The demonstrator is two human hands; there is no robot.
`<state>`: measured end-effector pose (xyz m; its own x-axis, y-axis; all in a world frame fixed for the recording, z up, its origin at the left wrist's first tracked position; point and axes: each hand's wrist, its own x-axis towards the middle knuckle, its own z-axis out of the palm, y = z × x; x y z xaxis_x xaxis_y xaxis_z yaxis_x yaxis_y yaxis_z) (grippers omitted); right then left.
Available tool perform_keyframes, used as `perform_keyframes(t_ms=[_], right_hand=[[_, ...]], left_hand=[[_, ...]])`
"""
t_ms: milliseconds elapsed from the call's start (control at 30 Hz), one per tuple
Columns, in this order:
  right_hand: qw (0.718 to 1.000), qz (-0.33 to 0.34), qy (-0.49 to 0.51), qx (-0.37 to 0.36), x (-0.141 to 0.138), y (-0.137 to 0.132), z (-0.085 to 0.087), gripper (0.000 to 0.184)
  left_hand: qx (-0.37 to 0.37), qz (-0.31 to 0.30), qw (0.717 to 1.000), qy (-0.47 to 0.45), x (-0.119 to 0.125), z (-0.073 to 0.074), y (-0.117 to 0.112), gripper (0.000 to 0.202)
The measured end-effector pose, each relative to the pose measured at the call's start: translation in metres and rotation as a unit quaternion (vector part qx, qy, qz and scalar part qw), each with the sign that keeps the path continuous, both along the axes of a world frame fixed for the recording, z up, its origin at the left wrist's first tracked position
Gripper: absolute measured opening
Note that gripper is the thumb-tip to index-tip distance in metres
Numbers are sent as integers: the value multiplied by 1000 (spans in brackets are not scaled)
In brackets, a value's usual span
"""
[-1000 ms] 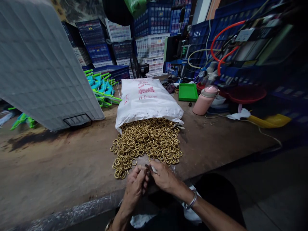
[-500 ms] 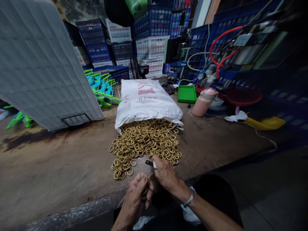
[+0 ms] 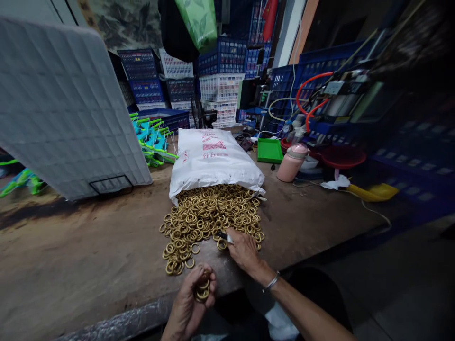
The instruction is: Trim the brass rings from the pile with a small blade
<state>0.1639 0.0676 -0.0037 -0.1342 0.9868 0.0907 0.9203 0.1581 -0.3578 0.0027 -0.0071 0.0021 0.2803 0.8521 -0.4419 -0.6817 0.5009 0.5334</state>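
Note:
My left hand (image 3: 187, 299), at the table's front edge, is curled around several brass-coloured rings (image 3: 202, 292). To its right and further forward, my right hand (image 3: 246, 254) grips a small tool with a black tip and a white part (image 3: 223, 236); its exact kind cannot be made out. The black tip lies over the near edge of a heap of brass-coloured rings (image 3: 209, 213), and a ring (image 3: 222, 245) sits right below it. The heap spreads out of the mouth of a white printed sack (image 3: 220, 166) lying on the wooden table (image 3: 106, 255).
A grey padded panel (image 3: 71, 113) stands at left, with green and blue plastic pieces (image 3: 156, 142) behind. At right are a green tray (image 3: 269, 150), a pink bottle (image 3: 291, 163), a red dish (image 3: 343, 156) and a yellow scoop (image 3: 377, 192). Stacked crates (image 3: 220, 87) fill the back.
My left hand has drawn back and left from my right hand and turned, so the rings in it now show. My right hand's tool has moved onto the rings. The camera view has tilted up.

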Motion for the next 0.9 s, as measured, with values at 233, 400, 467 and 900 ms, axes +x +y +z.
perform_keyframes(t_ms=[233, 400, 467, 900], right_hand=[[986, 6, 166, 15, 7, 4, -8, 18], [925, -6, 377, -47, -4, -1, -1, 27], [889, 3, 448, -93, -10, -7, 2, 28], [853, 5, 493, -172, -29, -28, 9, 26]], left_hand=[[-3, 12, 1000, 26, 2, -3, 12, 19], [42, 43, 994, 96, 12, -2, 20, 28], [55, 54, 989, 126, 15, -3, 22, 34], [144, 92, 931, 321, 14, -18, 23, 30]])
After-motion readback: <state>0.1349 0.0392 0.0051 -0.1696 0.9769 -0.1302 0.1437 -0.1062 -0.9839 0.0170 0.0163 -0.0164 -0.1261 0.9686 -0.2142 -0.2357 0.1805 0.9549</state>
